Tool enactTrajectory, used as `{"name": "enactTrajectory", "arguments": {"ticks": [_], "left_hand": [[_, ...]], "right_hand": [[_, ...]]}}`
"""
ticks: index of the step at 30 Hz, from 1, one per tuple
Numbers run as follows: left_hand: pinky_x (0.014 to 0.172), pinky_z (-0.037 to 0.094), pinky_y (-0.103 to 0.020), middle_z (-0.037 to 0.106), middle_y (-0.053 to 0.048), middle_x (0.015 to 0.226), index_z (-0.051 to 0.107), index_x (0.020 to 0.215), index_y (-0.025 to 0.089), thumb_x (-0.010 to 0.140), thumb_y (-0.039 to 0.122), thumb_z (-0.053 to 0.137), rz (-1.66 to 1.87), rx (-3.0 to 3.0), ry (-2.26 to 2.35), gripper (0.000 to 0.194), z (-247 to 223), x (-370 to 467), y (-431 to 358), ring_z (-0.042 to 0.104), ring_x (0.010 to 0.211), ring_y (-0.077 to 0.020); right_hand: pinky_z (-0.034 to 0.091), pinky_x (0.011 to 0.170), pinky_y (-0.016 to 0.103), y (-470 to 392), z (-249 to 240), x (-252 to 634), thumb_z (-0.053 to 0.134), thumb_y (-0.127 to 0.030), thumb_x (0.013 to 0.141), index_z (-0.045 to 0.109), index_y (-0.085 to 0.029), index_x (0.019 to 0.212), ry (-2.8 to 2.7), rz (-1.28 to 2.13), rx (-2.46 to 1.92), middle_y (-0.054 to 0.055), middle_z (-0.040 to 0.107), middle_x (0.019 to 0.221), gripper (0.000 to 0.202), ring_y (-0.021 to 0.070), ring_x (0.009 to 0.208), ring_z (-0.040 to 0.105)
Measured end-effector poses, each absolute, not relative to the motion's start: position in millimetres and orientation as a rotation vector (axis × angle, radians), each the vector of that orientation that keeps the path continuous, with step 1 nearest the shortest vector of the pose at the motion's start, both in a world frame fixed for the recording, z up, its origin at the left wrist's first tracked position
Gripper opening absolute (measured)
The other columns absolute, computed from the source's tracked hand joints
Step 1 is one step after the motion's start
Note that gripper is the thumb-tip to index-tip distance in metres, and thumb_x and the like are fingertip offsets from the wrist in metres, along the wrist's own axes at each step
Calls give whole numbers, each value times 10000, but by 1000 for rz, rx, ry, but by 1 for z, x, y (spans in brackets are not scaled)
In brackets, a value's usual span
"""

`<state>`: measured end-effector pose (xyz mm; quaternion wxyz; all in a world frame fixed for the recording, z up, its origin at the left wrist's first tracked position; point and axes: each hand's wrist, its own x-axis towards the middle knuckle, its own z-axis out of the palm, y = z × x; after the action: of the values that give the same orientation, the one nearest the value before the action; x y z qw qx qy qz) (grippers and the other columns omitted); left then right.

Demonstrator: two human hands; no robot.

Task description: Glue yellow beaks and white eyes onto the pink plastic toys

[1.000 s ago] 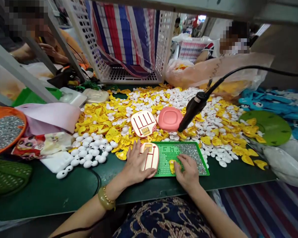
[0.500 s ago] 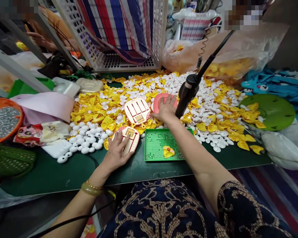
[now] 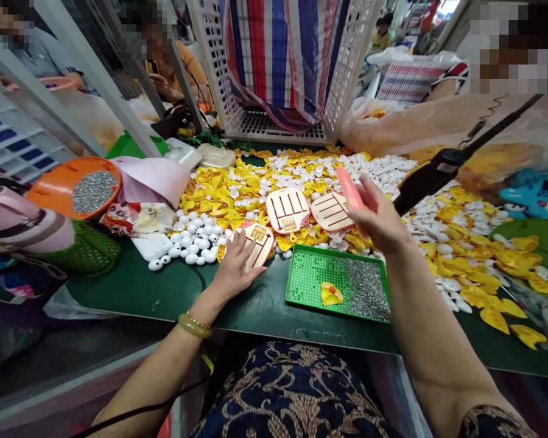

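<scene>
My left hand (image 3: pixel 234 266) lies flat with fingers stretched over a cream plastic panel (image 3: pixel 261 248) with dark red slots and a pink edge. In my right hand (image 3: pixel 378 213) a coral-pink plastic cover (image 3: pixel 349 186) is tilted on its edge, gripped between thumb and fingers. Beside it lies another slotted cream panel (image 3: pixel 329 213). A third such panel (image 3: pixel 288 210) rests between that one and my left hand. Nearest the table's front edge, a green perforated tray (image 3: pixel 308 304) holds small metal screws (image 3: pixel 368 289) and one yellow duck-face part (image 3: pixel 331 294).
A black electric screwdriver (image 3: pixel 424 176) hangs right of my right hand. Yellow and white shells (image 3: pixel 256 176) cover the back of the table. White eyeballs (image 3: pixel 194 240) lie left, near an orange bowl (image 3: pixel 50 185) of metal pieces. A white crate (image 3: pixel 347 79) stands behind.
The view has swung left. My right hand, earlier flat on the coral-pink cover, has tilted it up, and a slotted cream panel now shows beside it. My left hand stays on its panel.
</scene>
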<state>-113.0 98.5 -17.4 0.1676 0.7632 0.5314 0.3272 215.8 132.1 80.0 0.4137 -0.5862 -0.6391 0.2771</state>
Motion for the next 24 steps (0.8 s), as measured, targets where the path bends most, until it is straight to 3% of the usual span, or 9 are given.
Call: {"name": "enactTrajectory", "arguments": {"ticks": [2, 5, 8, 9, 11, 14, 16, 18, 24], "left_hand": [[1120, 341, -512, 576, -118, 1347, 690, 1125, 224, 773, 525, 639, 1063, 1807, 1468, 466, -3, -101, 80, 480, 1297, -334], [925, 523, -473, 704, -130, 1112, 718, 1075, 210, 752, 689, 574, 871, 1136, 1081, 596, 17, -79, 59, 646, 1058, -329], [913, 531, -379, 707, -120, 1120, 715, 1085, 191, 647, 529, 773, 728, 749, 868, 556, 25, -65, 51, 654, 1049, -295], [930, 519, -347, 702, -112, 1138, 715, 1082, 189, 624, 418, 818, 719, 709, 871, 522, 24, -64, 51, 650, 1063, -278], [946, 506, -322, 687, -101, 1180, 707, 1106, 195, 616, 277, 829, 695, 686, 878, 511, 22, -67, 53, 639, 1087, -261], [886, 536, -318, 699, -96, 1152, 713, 1093, 199, 631, 251, 814, 671, 642, 934, 476, 18, -81, 58, 664, 1028, -256], [803, 564, -305, 735, -93, 1040, 737, 1008, 186, 605, 231, 827, 671, 597, 1021, 415, 18, -89, 62, 694, 911, -244], [748, 578, -290, 750, -85, 949, 746, 941, 173, 576, 194, 836, 690, 556, 1073, 377, 18, -91, 66, 703, 827, -231], [676, 607, -301, 750, -104, 811, 714, 872, 122, 592, 97, 774, 707, 371, 1072, 288, 23, -80, 82, 710, 687, -230]], "right_hand": [[457, 991, 526, 88, 70, 196, 667, -560, 675, 106, -205, 1542, -1755, 715, -1302, 141, 312, 1532, 1092, 358, 1315, 422], [353, 1080, 611, 30, 39, 150, 778, -514, 594, 78, -263, 1541, -2038, 633, -1126, 130, 268, 1553, 1205, 387, 1389, 317], [311, 1071, 675, 3, 5, 116, 833, -527, 552, 161, -260, 1528, -2135, 451, -1090, 171, 198, 1577, 1215, 426, 1427, 217], [339, 1060, 665, 1, -4, 114, 823, -543, 576, 209, -245, 1517, -2113, 438, -1075, 182, 228, 1566, 1163, 414, 1422, 245], [417, 1029, 611, 4, -15, 129, 760, -517, 695, 393, -227, 1437, -1948, 396, -1112, 176, 427, 1468, 877, 361, 1359, 397], [538, 905, 506, 15, -18, 189, 636, -389, 833, 679, -211, 1095, -1460, 257, -1396, 113, 715, 1054, 320, 274, 1024, 664], [579, 780, 463, 22, -15, 233, 633, -401, 809, 719, -172, 953, -1158, 201, -1587, 108, 739, 875, 284, 257, 798, 701], [579, 742, 451, 29, -14, 267, 638, -412, 769, 729, -143, 922, -1015, 113, -1687, 122, 740, 843, 322, 261, 739, 696], [519, 865, 486, 76, -21, 293, 542, -392, 790, 733, -114, 931, -1300, -88, -1747, 168, 719, 931, 365, 295, 886, 673]]}}
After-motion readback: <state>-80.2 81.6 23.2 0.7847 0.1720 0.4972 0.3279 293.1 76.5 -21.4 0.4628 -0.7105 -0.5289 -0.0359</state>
